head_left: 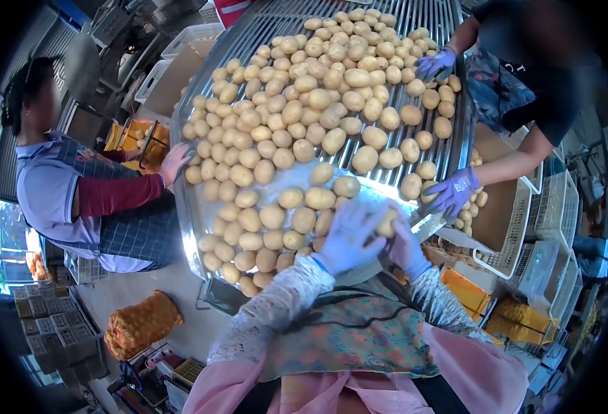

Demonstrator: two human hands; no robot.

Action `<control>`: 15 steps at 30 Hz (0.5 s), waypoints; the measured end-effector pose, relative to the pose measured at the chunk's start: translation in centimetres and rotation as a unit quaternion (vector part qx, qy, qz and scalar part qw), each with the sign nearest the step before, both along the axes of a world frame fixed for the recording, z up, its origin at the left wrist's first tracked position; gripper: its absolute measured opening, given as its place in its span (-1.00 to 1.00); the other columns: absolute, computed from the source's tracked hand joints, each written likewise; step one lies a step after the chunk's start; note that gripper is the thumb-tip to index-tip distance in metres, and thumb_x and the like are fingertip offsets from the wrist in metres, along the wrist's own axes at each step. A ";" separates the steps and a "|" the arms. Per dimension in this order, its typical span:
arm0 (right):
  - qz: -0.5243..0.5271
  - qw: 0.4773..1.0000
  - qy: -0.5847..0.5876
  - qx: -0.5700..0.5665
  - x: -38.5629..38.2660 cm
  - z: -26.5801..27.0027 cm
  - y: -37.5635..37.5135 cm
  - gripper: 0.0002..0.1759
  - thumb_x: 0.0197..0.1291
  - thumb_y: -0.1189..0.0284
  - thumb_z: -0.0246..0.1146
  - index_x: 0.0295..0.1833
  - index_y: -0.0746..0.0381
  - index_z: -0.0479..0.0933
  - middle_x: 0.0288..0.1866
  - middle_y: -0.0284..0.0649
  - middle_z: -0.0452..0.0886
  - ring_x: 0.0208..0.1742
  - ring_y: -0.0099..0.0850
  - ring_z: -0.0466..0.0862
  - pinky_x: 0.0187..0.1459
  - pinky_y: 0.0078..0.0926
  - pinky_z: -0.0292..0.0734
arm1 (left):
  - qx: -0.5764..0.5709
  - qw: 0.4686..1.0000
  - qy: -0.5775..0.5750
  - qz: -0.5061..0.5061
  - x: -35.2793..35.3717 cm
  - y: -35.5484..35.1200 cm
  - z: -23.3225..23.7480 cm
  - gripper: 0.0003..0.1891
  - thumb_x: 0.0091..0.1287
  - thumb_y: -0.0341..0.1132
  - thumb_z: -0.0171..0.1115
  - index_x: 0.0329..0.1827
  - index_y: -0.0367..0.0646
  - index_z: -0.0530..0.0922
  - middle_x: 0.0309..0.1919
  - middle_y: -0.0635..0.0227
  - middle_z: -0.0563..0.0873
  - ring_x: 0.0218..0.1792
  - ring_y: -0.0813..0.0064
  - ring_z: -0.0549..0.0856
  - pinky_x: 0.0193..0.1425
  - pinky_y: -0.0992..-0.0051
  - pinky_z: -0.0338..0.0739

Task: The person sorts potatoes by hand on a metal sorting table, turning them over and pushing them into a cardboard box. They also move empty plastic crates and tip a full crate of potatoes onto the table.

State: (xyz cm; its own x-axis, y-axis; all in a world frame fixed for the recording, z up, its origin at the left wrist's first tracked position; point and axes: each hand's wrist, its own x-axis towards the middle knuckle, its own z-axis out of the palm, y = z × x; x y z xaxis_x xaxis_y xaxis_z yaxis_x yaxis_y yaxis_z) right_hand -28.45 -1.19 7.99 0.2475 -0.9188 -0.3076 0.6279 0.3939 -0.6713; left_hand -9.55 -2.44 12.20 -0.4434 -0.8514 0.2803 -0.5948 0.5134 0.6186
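Many pale potatoes [304,219] cover the lower end of the metal sorting table in front of me. My left hand [349,238], in a purple glove, has its fingers stretched out and apart at the near edge of the potatoes. My right hand [407,245], gloved alike, curls around one potato [387,224] close beside the left fingertips. Its far side is partly hidden by the fingers. Under and beyond my hands lies a smooth metal plate [380,193].
Ribbed rollers [283,21] carry more potatoes farther up. A co-worker's gloved hands [454,192] touch potatoes on the right; another person's hand [174,164] rests on the left rim. White crates [511,241] stand right. A full net sack [143,324] lies on the floor at left.
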 end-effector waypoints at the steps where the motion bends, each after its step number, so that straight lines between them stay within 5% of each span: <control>1: 0.041 0.998 0.024 0.050 -3.3 -2.0 -0.2 -0.43 0.41 0.19 0.31 0.43 0.08 0.34 0.28 -0.16 0.59 0.20 -0.25 0.68 0.08 -0.32 0.69 | -0.003 1.000 0.003 -0.003 0.2 1.3 -0.6 -0.36 0.32 -0.09 0.40 0.45 -0.07 0.52 0.33 0.03 0.58 0.31 -0.08 0.58 0.46 -0.07 0.41; 3: 0.029 0.985 0.170 0.030 -6.4 0.1 0.4 -0.46 0.39 0.17 0.34 0.36 0.06 0.37 0.18 -0.18 0.66 0.08 -0.26 0.72 -0.18 -0.35 0.70 | -0.024 0.998 -0.062 -0.020 2.5 3.4 -3.2 -0.36 0.36 -0.08 0.34 0.51 -0.01 0.49 0.42 0.05 0.52 0.43 -0.02 0.50 0.56 -0.12 0.25; 5: 0.031 0.987 0.144 -0.067 -12.3 0.2 1.3 -0.43 0.36 0.14 0.38 0.37 0.05 0.38 0.13 -0.20 0.68 0.05 -0.32 0.72 -0.24 -0.40 0.69 | -0.019 0.993 -0.116 0.012 9.0 7.6 -7.3 -0.35 0.39 -0.03 0.30 0.54 0.04 0.46 0.47 0.07 0.48 0.51 0.02 0.42 0.63 -0.08 0.12; 7: -0.081 0.954 0.263 -0.123 -18.3 1.2 1.6 -0.37 0.43 0.07 0.31 0.48 0.07 0.34 0.18 -0.14 0.66 0.12 -0.34 0.71 -0.10 -0.43 0.70 | 0.056 0.978 -0.200 -0.017 14.6 12.0 -7.2 -0.38 0.42 -0.05 0.27 0.56 0.12 0.45 0.51 0.06 0.44 0.55 -0.04 0.38 0.67 -0.06 0.06; 9: -0.234 0.902 0.355 -0.077 -21.4 4.5 1.2 -0.25 0.50 0.00 0.22 0.63 0.08 0.21 0.37 -0.03 0.54 0.22 -0.30 0.68 0.10 -0.42 0.66 | 0.114 0.950 -0.291 0.003 18.1 13.7 -6.0 -0.35 0.42 -0.01 0.24 0.58 0.06 0.42 0.54 0.04 0.42 0.56 -0.14 0.34 0.66 -0.23 -0.02; 10: -0.237 0.836 0.487 -0.087 -27.3 0.0 1.7 -0.21 0.52 -0.03 0.18 0.66 0.12 0.15 0.47 0.00 0.43 0.30 -0.25 0.62 0.22 -0.39 0.59 | 0.115 0.950 -0.291 -0.002 19.4 13.5 -6.7 -0.35 0.42 -0.01 0.24 0.58 0.06 0.42 0.54 0.04 0.42 0.56 -0.14 0.34 0.66 -0.23 -0.02; 11: -0.241 0.750 0.610 -0.081 -33.4 -4.5 2.4 -0.16 0.54 -0.06 0.14 0.70 0.17 0.08 0.56 0.03 0.33 0.39 -0.20 0.57 0.33 -0.35 0.53 | 0.061 0.958 -0.228 0.165 20.5 13.3 -8.3 -0.34 0.45 0.01 0.21 0.58 -0.01 0.41 0.53 -0.06 0.41 0.56 -0.23 0.33 0.64 -0.30 -0.04; 12: -0.326 0.679 0.657 0.039 -29.9 -2.0 1.5 -0.16 0.56 0.00 0.15 0.69 0.27 0.09 0.64 0.00 0.21 0.52 -0.16 0.44 0.47 -0.26 0.39 | 0.004 0.929 -0.158 0.334 21.2 13.3 -10.0 -0.33 0.47 0.03 0.18 0.58 -0.08 0.40 0.52 -0.16 0.40 0.55 -0.31 0.32 0.62 -0.37 -0.06; 14: -0.302 0.678 0.665 -0.081 -24.4 -0.9 -0.4 -0.27 0.52 0.28 0.25 0.63 0.36 0.18 0.61 0.00 0.28 0.58 -0.17 0.38 0.53 -0.25 0.31 | -0.072 0.851 -0.481 0.195 19.7 10.4 -13.2 -0.29 0.51 0.04 0.15 0.56 -0.29 0.35 0.48 -0.42 0.36 0.54 -0.45 0.27 0.60 -0.41 -0.05; 15: -0.247 0.684 0.667 -0.164 -22.7 -2.6 -0.8 -0.29 0.48 0.38 0.28 0.62 0.37 0.22 0.59 0.00 0.31 0.57 -0.18 0.39 0.53 -0.25 0.32 | -0.066 0.851 -0.461 0.242 16.8 9.0 -14.1 -0.27 0.50 0.06 0.16 0.56 -0.29 0.35 0.49 -0.38 0.36 0.55 -0.44 0.27 0.61 -0.37 -0.04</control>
State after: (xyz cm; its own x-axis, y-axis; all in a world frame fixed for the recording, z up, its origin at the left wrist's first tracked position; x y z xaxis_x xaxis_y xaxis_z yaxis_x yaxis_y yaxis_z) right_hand -51.11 -1.98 5.39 -0.4177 -0.8623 0.2863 -0.6267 0.0453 -0.7780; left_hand 7.24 6.53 -1.92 -0.1327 -0.9850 0.1105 -0.9580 0.0988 -0.2693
